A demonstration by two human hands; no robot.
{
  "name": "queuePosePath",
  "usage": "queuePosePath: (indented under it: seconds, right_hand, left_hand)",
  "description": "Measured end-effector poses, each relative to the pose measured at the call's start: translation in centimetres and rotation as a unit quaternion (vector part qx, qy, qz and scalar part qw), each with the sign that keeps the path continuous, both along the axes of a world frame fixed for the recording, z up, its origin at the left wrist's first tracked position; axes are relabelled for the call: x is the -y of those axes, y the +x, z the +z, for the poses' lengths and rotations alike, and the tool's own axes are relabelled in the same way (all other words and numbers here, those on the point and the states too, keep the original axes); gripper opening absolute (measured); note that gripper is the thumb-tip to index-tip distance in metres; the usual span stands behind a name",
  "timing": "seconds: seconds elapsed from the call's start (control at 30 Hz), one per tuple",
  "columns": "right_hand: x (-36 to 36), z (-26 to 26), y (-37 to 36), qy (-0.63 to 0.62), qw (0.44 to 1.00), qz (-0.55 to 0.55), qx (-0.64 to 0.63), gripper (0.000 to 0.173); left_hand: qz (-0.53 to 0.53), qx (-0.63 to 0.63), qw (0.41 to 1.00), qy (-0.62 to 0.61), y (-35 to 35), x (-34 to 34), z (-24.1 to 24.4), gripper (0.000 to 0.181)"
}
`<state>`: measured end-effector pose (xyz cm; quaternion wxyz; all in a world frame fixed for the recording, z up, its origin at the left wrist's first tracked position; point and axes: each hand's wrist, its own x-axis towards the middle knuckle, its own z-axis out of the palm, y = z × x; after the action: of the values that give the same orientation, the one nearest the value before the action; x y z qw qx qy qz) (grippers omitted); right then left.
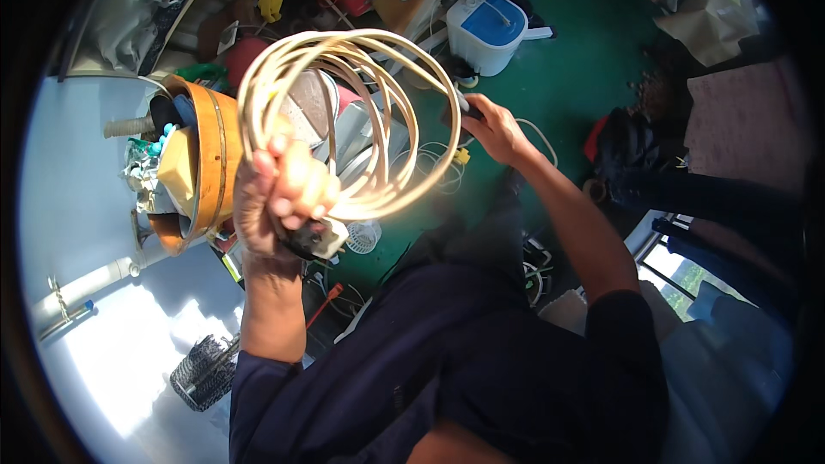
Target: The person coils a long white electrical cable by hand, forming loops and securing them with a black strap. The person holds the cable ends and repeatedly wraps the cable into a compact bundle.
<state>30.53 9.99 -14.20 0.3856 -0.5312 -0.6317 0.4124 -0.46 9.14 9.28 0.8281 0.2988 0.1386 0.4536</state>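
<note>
My left hand [283,183] grips a coil of pale electrical cable [393,203], raised in front of me in bright sunlight. The loops stand roughly upright and fan out to the right of the fist. Just below that hand hangs a white and black plug or socket end [322,238], partly blurred. My right hand [496,132] is closed around a dark piece [467,106] at the right side of the coil, which looks like a cable connector. A thin white cable [541,135] curves behind my right wrist.
A wooden bucket [219,154] full of mixed items stands at left by the wall. Farther off on the green floor [567,58] is a white tub with a blue lid [493,22]. Loose thin wire [438,167] and a small white plastic basket [364,236] lie below the coil.
</note>
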Motion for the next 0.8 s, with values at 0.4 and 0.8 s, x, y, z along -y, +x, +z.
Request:
queuePosePath:
  seconds: [0.4,0.8]
  right_hand:
    - [-3.2,17.8,-3.9,0.420,0.894,0.147,0.057,0.036]
    - [-6.4,-1.8,5.8,0.278,0.934,0.033,0.223,0.017]
  left_hand:
    - [-0.145,-0.379,0.913,-0.038,2.3,1.7,2.6,0.027]
    - [-0.081,-0.477,0.871,-0.085,-2.1,3.8,5.0,0.021]
